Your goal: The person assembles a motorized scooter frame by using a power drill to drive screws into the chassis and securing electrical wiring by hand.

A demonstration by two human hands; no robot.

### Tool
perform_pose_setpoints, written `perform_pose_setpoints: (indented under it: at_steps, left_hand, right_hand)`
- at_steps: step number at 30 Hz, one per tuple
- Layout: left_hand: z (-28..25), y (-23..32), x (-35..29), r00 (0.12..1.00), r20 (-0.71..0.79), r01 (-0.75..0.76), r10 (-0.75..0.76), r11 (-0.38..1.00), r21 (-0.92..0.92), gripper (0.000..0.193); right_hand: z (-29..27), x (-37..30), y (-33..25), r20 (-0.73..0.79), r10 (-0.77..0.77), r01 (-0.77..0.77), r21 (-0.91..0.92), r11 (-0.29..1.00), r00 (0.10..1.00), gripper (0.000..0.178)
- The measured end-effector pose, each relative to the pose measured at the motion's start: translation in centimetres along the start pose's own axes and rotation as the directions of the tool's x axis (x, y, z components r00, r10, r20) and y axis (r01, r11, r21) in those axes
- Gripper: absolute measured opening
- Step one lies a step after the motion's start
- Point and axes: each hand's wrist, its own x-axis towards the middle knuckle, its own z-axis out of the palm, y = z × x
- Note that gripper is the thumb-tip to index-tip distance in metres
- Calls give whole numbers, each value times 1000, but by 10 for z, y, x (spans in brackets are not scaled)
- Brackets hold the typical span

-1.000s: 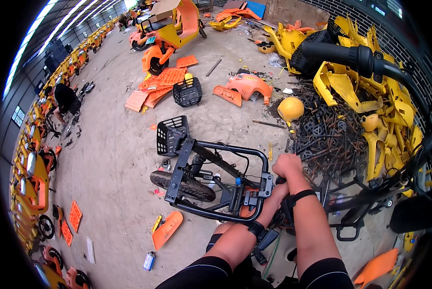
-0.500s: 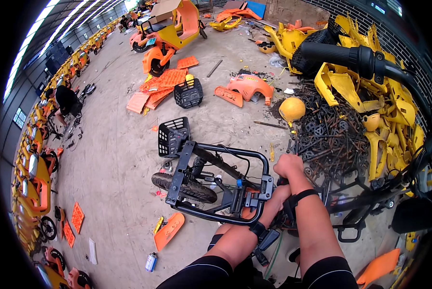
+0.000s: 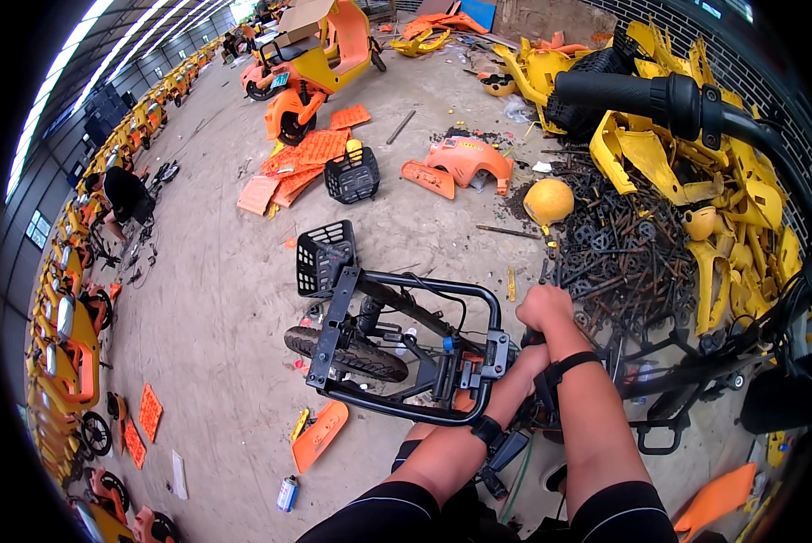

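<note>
In front of me is a stripped scooter frame (image 3: pixel 442 286) of black tubing, with a wheel (image 3: pixel 370 360) and a black slotted basket (image 3: pixel 320 253) at its far left end. My right hand (image 3: pixel 546 309) is closed in a fist at the frame's right side. A bit of a dark object shows below that fist; its kind is hidden. My left hand (image 3: pixel 531 360) reaches over the frame, close under the right wrist, and its fingers are out of sight behind the right forearm. Both wrists carry black straps.
A black handlebar grip (image 3: pixel 614 93) juts in at upper right. Behind it lie yellow body panels (image 3: pixel 736 208) and a heap of rusty metal parts (image 3: pixel 614 253). Orange panels (image 3: pixel 311 154) and a spray can (image 3: pixel 287 494) lie on the floor. Another person (image 3: pixel 127 195) crouches far left.
The view has shifted very slightly. Both hands stay in nearly the same place beside the frame, the right one still closed.
</note>
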Motion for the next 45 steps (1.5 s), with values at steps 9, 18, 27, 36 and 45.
perform_pose_setpoints:
  at_steps: [9,18,27,36,45]
  left_hand:
    - [0,1,-1,999,14,-37,38,998,-51,23]
    - [7,1,1,998,-29,-57,56,998,-11,26]
    - [2,-3,11,995,-97,-16,14,1000,-21,29]
    - [8,7,4,997,-66,36,-38,999,-38,23]
    - [18,-3,14,991,-132,-2,14,996,91,44]
  right_hand:
    - [2,5,1,4,-21,21,-5,1000,1000,35]
    - [6,12,9,-48,-44,44,5,999,998,34]
    - [1,10,2,52,-44,47,-54,997,998,34]
    - [-4,12,-1,78,-22,29,-90,996,997,36]
    - [7,17,15,53,-32,38,-111,993,998,38]
